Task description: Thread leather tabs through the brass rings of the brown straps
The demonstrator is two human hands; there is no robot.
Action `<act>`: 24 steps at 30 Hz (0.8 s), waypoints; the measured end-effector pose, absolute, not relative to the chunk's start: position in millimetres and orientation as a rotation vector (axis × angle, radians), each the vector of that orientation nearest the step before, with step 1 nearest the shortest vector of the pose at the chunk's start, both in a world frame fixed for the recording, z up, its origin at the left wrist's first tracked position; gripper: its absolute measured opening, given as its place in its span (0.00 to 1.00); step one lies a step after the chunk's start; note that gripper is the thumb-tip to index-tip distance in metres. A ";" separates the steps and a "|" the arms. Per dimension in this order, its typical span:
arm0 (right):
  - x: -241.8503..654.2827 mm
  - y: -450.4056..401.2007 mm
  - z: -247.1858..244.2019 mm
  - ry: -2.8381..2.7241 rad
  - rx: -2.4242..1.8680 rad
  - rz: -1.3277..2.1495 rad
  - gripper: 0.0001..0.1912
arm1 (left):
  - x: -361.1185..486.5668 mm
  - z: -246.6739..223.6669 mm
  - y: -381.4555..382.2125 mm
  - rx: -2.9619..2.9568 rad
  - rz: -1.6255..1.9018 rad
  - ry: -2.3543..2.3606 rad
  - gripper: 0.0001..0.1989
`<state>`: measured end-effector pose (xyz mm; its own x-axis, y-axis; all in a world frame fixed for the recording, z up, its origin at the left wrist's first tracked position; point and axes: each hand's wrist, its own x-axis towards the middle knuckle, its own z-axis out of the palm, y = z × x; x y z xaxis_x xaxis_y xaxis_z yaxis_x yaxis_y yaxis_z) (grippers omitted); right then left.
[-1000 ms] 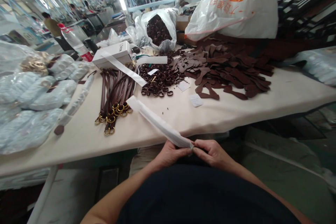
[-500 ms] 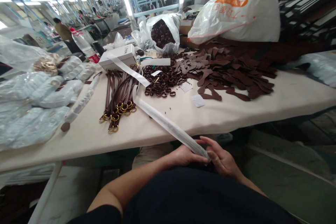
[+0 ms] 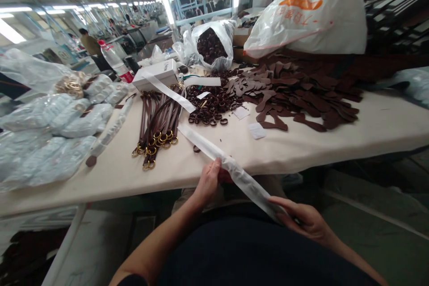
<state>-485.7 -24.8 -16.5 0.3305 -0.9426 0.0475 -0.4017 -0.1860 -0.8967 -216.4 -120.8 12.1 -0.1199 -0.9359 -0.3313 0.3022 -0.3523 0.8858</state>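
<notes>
left hand [image 3: 208,182] | right hand [image 3: 303,220] | both grip plastic sleeve [image 3: 234,170]

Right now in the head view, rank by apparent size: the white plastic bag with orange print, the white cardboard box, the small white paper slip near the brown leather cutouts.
1. White plastic bag with orange print, largest by far.
2. White cardboard box.
3. Small white paper slip, smallest.
The bag and box sit farther from the camera, so nearness does not upset the order.
</notes>
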 end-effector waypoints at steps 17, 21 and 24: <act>-469.6 -52.9 -14.5 1.054 -1.963 -0.793 0.18 | -223.5 19.0 -122.3 1.080 -1.652 -0.801 0.42; -462.5 -44.1 -23.2 1.084 -1.901 -0.808 0.20 | -233.9 15.4 -117.4 1.102 -1.674 -0.995 0.39; -452.2 -47.5 -27.0 1.076 -1.856 -0.796 0.21 | -237.6 12.3 -109.2 1.106 -1.704 -1.107 0.38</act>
